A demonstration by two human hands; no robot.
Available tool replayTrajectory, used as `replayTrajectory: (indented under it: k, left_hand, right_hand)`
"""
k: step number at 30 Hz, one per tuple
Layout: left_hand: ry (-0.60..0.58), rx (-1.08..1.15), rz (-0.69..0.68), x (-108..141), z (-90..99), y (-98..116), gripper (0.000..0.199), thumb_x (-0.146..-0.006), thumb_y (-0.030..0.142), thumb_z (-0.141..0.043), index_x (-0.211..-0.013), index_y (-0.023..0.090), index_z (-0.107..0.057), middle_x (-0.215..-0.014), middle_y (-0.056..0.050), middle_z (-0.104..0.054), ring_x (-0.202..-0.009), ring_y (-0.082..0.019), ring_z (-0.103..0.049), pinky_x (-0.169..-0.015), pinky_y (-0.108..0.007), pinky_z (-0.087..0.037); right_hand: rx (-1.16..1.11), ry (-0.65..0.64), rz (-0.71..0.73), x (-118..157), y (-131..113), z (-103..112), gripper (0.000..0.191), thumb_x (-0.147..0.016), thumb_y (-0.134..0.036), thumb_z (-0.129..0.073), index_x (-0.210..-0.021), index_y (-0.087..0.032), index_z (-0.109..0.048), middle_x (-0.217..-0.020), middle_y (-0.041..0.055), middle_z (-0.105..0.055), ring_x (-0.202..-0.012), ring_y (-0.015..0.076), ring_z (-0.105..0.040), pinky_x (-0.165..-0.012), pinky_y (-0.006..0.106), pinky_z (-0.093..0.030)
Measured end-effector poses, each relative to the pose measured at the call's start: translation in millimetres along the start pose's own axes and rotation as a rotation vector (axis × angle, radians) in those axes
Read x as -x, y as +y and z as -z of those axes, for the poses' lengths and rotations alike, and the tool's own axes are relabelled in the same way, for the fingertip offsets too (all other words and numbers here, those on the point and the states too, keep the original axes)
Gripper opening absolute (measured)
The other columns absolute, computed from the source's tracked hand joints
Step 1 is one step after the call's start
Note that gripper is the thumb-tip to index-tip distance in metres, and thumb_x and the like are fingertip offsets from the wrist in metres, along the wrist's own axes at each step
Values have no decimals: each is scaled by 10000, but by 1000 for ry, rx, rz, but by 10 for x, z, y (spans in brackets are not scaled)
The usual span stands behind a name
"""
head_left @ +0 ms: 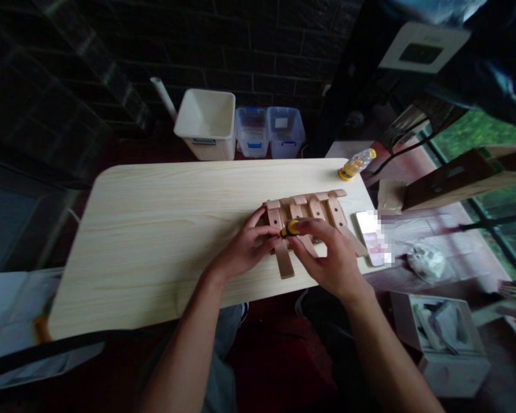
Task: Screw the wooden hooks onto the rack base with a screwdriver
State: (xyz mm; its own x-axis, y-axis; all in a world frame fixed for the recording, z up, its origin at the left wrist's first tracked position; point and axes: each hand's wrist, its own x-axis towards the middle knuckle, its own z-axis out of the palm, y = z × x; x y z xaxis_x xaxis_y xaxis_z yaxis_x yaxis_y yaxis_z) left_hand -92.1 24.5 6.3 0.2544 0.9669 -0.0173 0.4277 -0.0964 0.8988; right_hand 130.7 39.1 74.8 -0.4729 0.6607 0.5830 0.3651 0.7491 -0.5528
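wooden slat rack (pixel 305 213) on the table (pixel 155 229), phone (pixel 372 238) just right, bottle (pixel 356 163) behind

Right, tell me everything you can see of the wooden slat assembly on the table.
The wooden slat assembly is made of flat, pale, smooth-looking strips with rounded ends, set side by side, some with drilled holes. It lies flat toward the right of the wood-grain table. The left hand rests on it, and the right hand holds a yellow-and-black screwdriver over it.
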Motion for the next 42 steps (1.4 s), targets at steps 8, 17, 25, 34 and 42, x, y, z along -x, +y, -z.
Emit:
replayTrajectory:
  k: [8,17,25,34,42]
  left_hand:
    - [-20,10,-26,12,18,16,409,-1040,603,-596,-1181,276,-797,-1821,-35,-305,-1722,-333,-179,-1403,-536,-268]
    - [-24,10,-18,20,22,29,378,-1045,575,-601,-1184,280,-792,-1814,-32,-321,-1727,-312,-161,-1410,-523,-260]
    - [-31,19,-30,15,20,18,421,-1046,604,-595,-1188,262,-797,-1825,-42,-292,-1730,-333,-136,-1412,-524,-235]
    - [-48,24,-37,23,25,14,410,-1053,586,-594,-1214,271,-801,-1795,-46,-366,-1733,-333,-119,-1403,-552,-258]
    - [6,56,-70,9,13,2,341,-1019,528,-683,-1179,273,-843,-1758,-38,-437,-1723,-325,-180,-1397,-540,-297]
  right_hand:
    - [-12,19,-14,2,-12,-20,454,-986,-149,-709,-1374,-331,-556,-1252,25,-808,-1076,194,-819,-855,355,-722]
    - [-7,6,9,-23,-3,-22,497,-1002,-141,-707,-1430,-348,-560,-1186,29,-781,-1053,179,-788,-851,340,-699]
    - [-7,1,-6,-8,-27,-41,506,-1006,-136,-678,-1460,-315,-543,-1329,57,-784,-1154,198,-798,-914,359,-712]
    - [-55,10,-21,6,-12,-44,456,-991,-124,-708,-1383,-321,-583,-1273,42,-792,-1137,183,-795,-902,341,-702]
    - [-68,-11,-54,26,20,-85,389,-998,-171,-719,-1347,-309,-616,-1236,28,-815,-1080,183,-817,-852,327,-717]
